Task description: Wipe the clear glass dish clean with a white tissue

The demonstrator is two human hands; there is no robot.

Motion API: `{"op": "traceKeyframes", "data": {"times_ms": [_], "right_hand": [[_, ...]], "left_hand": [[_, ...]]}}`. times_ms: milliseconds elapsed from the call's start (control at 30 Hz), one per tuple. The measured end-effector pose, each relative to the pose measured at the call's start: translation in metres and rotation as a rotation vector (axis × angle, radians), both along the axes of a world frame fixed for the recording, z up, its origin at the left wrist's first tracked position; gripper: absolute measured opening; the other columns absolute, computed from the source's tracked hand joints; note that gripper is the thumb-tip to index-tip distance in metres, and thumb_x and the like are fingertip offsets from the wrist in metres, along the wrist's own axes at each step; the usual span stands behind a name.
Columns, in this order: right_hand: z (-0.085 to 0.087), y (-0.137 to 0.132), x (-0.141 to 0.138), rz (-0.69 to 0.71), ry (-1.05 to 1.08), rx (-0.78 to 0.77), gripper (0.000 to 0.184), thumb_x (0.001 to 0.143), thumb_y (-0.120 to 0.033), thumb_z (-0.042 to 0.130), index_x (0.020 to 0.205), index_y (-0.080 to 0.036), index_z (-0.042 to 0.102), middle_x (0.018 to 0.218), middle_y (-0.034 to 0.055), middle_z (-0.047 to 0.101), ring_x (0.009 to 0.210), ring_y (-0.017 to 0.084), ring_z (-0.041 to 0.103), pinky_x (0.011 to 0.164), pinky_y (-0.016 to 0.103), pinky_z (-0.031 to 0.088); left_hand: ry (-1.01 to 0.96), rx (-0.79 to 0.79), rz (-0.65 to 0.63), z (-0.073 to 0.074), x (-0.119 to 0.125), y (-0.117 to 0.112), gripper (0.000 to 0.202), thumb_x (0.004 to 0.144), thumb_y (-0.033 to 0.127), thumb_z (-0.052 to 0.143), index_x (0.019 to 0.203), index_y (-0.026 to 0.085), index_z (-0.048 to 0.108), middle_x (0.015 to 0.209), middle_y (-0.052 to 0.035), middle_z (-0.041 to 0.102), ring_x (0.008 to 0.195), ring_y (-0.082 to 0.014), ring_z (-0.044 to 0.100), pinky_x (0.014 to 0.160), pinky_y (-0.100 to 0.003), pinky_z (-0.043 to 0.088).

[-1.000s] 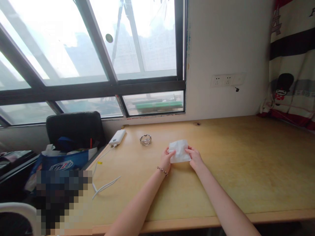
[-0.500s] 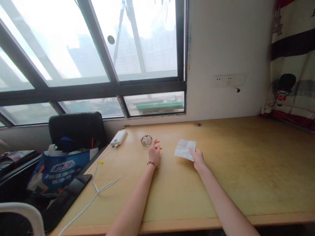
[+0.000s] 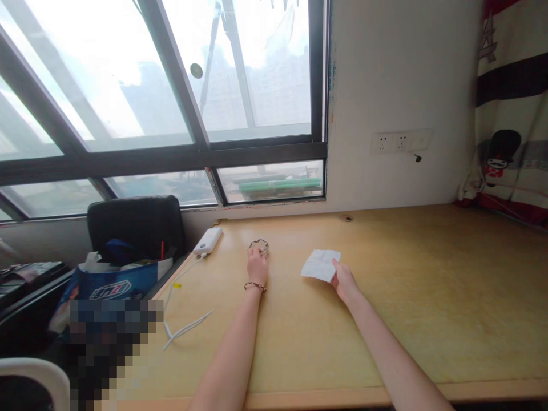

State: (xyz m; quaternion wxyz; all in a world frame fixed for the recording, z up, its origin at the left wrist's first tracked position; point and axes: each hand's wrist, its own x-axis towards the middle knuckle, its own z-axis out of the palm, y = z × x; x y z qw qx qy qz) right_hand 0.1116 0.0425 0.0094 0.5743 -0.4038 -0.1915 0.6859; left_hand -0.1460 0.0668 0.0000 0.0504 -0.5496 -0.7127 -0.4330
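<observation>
At the table (image 3: 428, 297) are one left hand (image 3: 257, 267) and one right hand (image 3: 343, 280), making two, with one bracelet (image 3: 256, 287), one white sheet (image 3: 320, 265) and one silvery openwork ring (image 3: 265, 249). Along its left edge lie one white power bank (image 3: 208, 241), one white cable (image 3: 188, 327) and one yellow tag (image 3: 177, 285). Past that edge come one black chair (image 3: 135, 222) and one blue bag (image 3: 112, 288), and beyond the far edge two sockets (image 3: 382, 143).

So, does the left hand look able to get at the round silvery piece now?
Probably yes: the left hand is at the near edge of the round silvery piece, nothing visible between them; the right hand holds the white tissue aside.
</observation>
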Motion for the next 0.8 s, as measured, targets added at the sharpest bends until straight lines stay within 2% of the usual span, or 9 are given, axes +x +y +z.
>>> {"op": "traceKeyframes", "data": {"times_ms": [100, 200, 267, 333, 433, 533, 633, 733, 800], "right_hand": [[0.007, -0.002, -0.001, -0.031, 0.071, 0.014, 0.02, 0.08, -0.024, 0.047, 0.088, -0.01, 0.059, 0.088, 0.0116, 0.066, 0.081, 0.023, 0.062, 0.071, 0.036, 0.05], [0.014, -0.005, -0.004, 0.0, 0.183, 0.07, 0.024, 0.082, -0.027, 0.044, 0.095, -0.011, 0.057, 0.094, 0.0112, 0.064, 0.09, 0.023, 0.059, 0.078, 0.038, 0.047], [0.017, -0.006, -0.005, 0.073, 0.263, 0.137, 0.03, 0.084, -0.033, 0.041, 0.101, -0.013, 0.056, 0.099, 0.0101, 0.063, 0.094, 0.022, 0.057, 0.08, 0.039, 0.045], [0.017, -0.007, -0.006, 0.15, 0.323, 0.221, 0.037, 0.085, -0.04, 0.036, 0.104, -0.015, 0.055, 0.103, 0.0091, 0.061, 0.096, 0.022, 0.056, 0.081, 0.038, 0.045], [0.014, -0.005, -0.004, 0.125, 0.352, 0.244, 0.038, 0.084, -0.043, 0.036, 0.1, -0.017, 0.058, 0.099, 0.0073, 0.063, 0.091, 0.019, 0.058, 0.077, 0.034, 0.047], [0.01, -0.002, 0.0, 0.01, 0.287, 0.166, 0.023, 0.078, -0.03, 0.051, 0.096, -0.017, 0.06, 0.089, 0.0046, 0.066, 0.08, 0.016, 0.061, 0.067, 0.026, 0.05], [0.008, -0.002, 0.001, -0.025, 0.184, 0.142, 0.036, 0.065, -0.016, 0.064, 0.1, -0.018, 0.058, 0.081, 0.0025, 0.067, 0.066, 0.014, 0.061, 0.052, 0.02, 0.048], [0.008, -0.005, -0.002, -0.029, 0.124, 0.104, 0.043, 0.059, -0.016, 0.069, 0.101, -0.018, 0.058, 0.075, 0.0015, 0.067, 0.056, 0.013, 0.059, 0.043, 0.018, 0.044], [0.008, -0.008, -0.005, 0.01, 0.108, 0.109, 0.04, 0.058, -0.019, 0.07, 0.097, -0.016, 0.06, 0.076, 0.0029, 0.067, 0.058, 0.013, 0.06, 0.046, 0.018, 0.045]], "left_hand": [[0.044, 0.065, -0.078, 0.008, 0.018, -0.009, 0.013, 0.076, 0.016, 0.045, 0.088, 0.016, 0.05, 0.094, -0.0078, 0.047, 0.083, -0.0187, 0.053, 0.07, -0.031, 0.046], [0.083, 0.074, -0.163, 0.013, 0.053, -0.022, 0.015, 0.078, 0.016, 0.043, 0.092, 0.018, 0.049, 0.098, -0.0066, 0.047, 0.075, -0.0148, 0.054, 0.064, -0.026, 0.046], [0.126, 0.08, -0.277, 0.014, 0.082, -0.031, 0.016, 0.08, 0.016, 0.041, 0.094, 0.019, 0.048, 0.101, -0.0064, 0.047, 0.069, -0.012, 0.053, 0.06, -0.024, 0.045], [0.187, 0.098, -0.399, 0.014, 0.109, -0.041, 0.016, 0.08, 0.016, 0.04, 0.093, 0.02, 0.049, 0.099, -0.0058, 0.048, 0.072, -0.0122, 0.054, 0.062, -0.023, 0.044], [0.266, 0.094, -0.531, 0.014, 0.133, -0.051, 0.017, 0.082, 0.016, 0.037, 0.092, 0.02, 0.05, 0.097, -0.005, 0.049, 0.07, -0.0107, 0.053, 0.06, -0.02, 0.043], [0.305, 0.101, -0.573, 0.014, 0.138, -0.054, 0.021, 0.083, 0.015, 0.033, 0.093, 0.019, 0.051, 0.096, -0.0051, 0.049, 0.068, -0.0097, 0.051, 0.06, -0.019, 0.042], [0.383, 0.106, -0.558, 0.013, 0.133, -0.053, 0.026, 0.083, 0.012, 0.03, 0.096, 0.02, 0.052, 0.097, -0.005, 0.05, 0.067, -0.0092, 0.049, 0.062, -0.02, 0.042], [0.471, 0.14, -0.525, 0.011, 0.129, -0.052, 0.029, 0.082, 0.01, 0.031, 0.099, 0.02, 0.052, 0.097, -0.006, 0.051, 0.071, -0.011, 0.05, 0.065, -0.022, 0.043], [0.517, 0.176, -0.526, 0.01, 0.128, -0.051, 0.029, 0.081, 0.008, 0.034, 0.1, 0.02, 0.053, 0.097, -0.0072, 0.052, 0.077, -0.013, 0.051, 0.067, -0.024, 0.044]]}}
